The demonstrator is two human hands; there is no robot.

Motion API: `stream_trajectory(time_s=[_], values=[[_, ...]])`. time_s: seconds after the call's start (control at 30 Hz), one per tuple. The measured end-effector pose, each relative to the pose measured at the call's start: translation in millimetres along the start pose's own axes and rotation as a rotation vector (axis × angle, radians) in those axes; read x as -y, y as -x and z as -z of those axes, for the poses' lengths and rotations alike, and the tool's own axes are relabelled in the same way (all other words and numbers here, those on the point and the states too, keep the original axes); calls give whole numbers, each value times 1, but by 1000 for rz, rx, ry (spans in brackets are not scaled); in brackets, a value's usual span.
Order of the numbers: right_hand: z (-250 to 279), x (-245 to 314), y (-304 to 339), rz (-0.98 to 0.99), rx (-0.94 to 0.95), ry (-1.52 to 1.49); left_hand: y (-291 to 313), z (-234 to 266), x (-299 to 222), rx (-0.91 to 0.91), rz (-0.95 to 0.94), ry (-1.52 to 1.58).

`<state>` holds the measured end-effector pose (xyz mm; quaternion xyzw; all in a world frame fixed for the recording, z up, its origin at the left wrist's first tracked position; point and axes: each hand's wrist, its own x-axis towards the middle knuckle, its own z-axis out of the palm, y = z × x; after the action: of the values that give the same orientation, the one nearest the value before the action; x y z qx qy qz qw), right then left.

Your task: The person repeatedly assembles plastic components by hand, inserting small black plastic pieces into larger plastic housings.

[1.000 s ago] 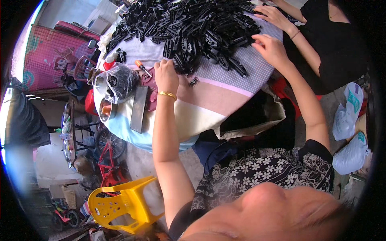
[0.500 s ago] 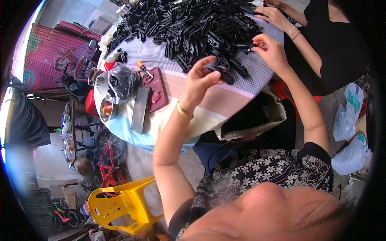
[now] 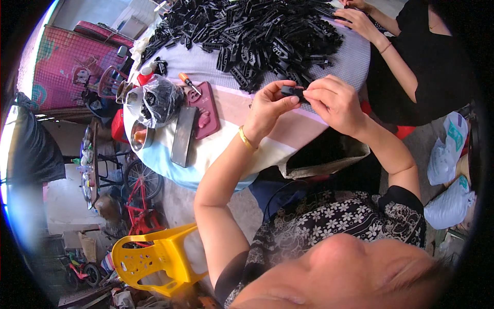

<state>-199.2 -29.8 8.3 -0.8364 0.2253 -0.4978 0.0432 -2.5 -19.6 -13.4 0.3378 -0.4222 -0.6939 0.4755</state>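
My left hand (image 3: 268,109) is closed round a small black plastic part (image 3: 292,91), held between thumb and fingers above the table's near edge. My right hand (image 3: 337,103) meets it from the right, thumb and fingers pinched together at the part's right end. Whether a smaller piece sits between those fingertips is hidden. Just beyond both hands lies a big heap of similar black plastic parts (image 3: 252,38), spread over the patterned tablecloth (image 3: 247,110).
On the table's left are a dark phone (image 3: 184,138), a maroon tray (image 3: 210,108), an orange-handled screwdriver (image 3: 189,82) and a clear plastic bag (image 3: 160,103). A co-worker's hand (image 3: 357,24) is at the far right. A yellow chair (image 3: 154,260) stands lower left.
My right hand has come left and nearer, from beside the heap to the black part in my left hand. The left hand has moved slightly right and nearer, still holding the part.
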Motion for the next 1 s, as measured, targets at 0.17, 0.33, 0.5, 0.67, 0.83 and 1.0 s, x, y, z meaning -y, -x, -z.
stream_trajectory(time_s=[0.17,0.33,0.5,0.67,0.83,1.0], values=[[-1,1,2,23,10,79,1,1,3,0,-21,-31],[3,2,6,75,143,167,3,-8,1,-52,-10,21],[0,2,8,-205,110,-133,7,-12,-1,-27,-177,-191],[6,-4,15,-566,277,-514,17,-27,-2,-35,-224,-301],[15,-5,22,-478,219,-467,17,-28,-5,68,-288,-410],[70,-8,5,-537,826,-449,-3,8,-22,-368,-505,-1106]])
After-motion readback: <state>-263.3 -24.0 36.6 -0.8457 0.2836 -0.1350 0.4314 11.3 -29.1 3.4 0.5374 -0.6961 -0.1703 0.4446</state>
